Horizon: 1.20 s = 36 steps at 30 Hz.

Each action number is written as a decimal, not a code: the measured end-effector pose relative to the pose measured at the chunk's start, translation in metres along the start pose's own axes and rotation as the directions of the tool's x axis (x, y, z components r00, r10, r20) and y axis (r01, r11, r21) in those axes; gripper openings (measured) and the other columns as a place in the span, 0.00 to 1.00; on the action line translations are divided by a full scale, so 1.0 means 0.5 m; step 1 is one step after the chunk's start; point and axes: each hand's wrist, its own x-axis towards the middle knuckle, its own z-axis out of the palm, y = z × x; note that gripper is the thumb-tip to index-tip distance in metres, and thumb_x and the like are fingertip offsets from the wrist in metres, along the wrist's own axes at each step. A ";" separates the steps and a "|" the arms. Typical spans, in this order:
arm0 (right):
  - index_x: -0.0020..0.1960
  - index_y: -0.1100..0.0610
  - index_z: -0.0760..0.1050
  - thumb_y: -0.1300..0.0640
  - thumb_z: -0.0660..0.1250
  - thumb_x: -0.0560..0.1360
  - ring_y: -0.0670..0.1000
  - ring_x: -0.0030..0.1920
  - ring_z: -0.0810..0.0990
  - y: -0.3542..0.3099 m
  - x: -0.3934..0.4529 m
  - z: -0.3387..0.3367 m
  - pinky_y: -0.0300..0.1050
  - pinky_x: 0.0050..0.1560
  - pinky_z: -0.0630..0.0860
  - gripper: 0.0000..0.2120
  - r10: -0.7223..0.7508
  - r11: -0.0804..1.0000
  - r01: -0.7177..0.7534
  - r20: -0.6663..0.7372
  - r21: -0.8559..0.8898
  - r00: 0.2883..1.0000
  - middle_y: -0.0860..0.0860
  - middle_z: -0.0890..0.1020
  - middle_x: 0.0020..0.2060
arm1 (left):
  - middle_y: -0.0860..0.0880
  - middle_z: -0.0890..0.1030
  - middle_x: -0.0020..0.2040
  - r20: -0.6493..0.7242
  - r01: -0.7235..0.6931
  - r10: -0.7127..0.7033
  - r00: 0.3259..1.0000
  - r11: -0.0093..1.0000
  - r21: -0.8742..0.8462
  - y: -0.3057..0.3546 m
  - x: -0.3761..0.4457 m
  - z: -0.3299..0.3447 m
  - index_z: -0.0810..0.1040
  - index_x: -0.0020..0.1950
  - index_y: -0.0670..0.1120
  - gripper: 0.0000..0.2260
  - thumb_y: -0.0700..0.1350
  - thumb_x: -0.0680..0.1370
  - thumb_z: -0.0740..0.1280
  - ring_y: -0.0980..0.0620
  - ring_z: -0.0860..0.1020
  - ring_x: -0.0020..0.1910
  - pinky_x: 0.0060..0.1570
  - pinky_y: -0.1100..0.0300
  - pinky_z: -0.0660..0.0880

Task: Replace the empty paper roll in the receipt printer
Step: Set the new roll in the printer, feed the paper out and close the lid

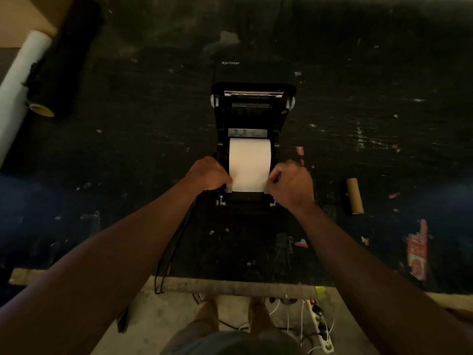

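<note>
Fingertips hidden behind paper [249, 165] edges.

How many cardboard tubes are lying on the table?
2: a bare cardboard core right of the printer, and one inside the black roll at far left. Others could be hidden.

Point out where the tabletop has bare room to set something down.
Widest free patch: left of the receipt printer, reaching toward the black roll and white roll. Another lies right, between the printer and empty cardboard core. Crowded: the printer's front, where left hand and right hand pinch the paper.
</note>
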 end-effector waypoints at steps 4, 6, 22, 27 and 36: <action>0.56 0.58 0.84 0.58 0.76 0.71 0.57 0.58 0.81 -0.013 -0.054 0.037 0.56 0.58 0.76 0.14 -0.397 0.908 0.390 -0.016 -0.153 0.918 0.55 0.82 0.55 | 0.47 0.83 0.41 -0.037 0.036 -0.031 0.999 0.991 0.126 0.020 0.000 -0.008 0.83 0.42 0.44 0.14 0.52 0.67 0.80 0.53 0.79 0.37 0.34 0.59 0.73; 0.63 0.57 0.81 0.55 0.72 0.75 0.56 0.66 0.77 -0.018 -0.065 0.054 0.56 0.63 0.73 0.17 -0.405 0.880 0.416 0.096 -0.229 0.909 0.54 0.79 0.63 | 0.45 0.84 0.44 -0.056 0.027 -0.016 0.998 0.980 0.198 0.029 -0.008 -0.009 0.83 0.43 0.43 0.15 0.53 0.68 0.80 0.50 0.81 0.39 0.38 0.57 0.77; 0.52 0.54 0.82 0.53 0.64 0.77 0.56 0.56 0.78 -0.013 -0.078 0.057 0.54 0.57 0.69 0.10 -0.449 0.828 0.486 0.189 -0.278 0.873 0.53 0.80 0.52 | 0.48 0.84 0.64 -0.145 -0.476 0.622 0.769 0.710 0.519 -0.034 -0.164 0.113 0.84 0.61 0.50 0.17 0.54 0.75 0.69 0.47 0.77 0.69 0.72 0.45 0.63; 0.52 0.53 0.81 0.50 0.66 0.74 0.55 0.56 0.77 0.000 -0.106 0.057 0.53 0.57 0.69 0.11 -0.454 0.828 0.498 0.212 -0.258 0.865 0.52 0.79 0.51 | 0.49 0.84 0.62 -0.117 -0.507 0.643 0.757 0.690 0.517 -0.054 -0.188 0.118 0.82 0.62 0.50 0.19 0.53 0.73 0.72 0.47 0.78 0.67 0.72 0.47 0.62; 0.65 0.57 0.80 0.52 0.70 0.75 0.57 0.62 0.75 0.003 -0.088 0.033 0.54 0.62 0.74 0.20 -0.399 0.884 0.444 0.261 -0.146 0.879 0.54 0.78 0.60 | 0.48 0.80 0.66 -0.095 -0.523 0.610 0.787 0.741 0.422 -0.026 -0.173 0.088 0.79 0.69 0.49 0.21 0.44 0.75 0.72 0.47 0.78 0.64 0.66 0.49 0.69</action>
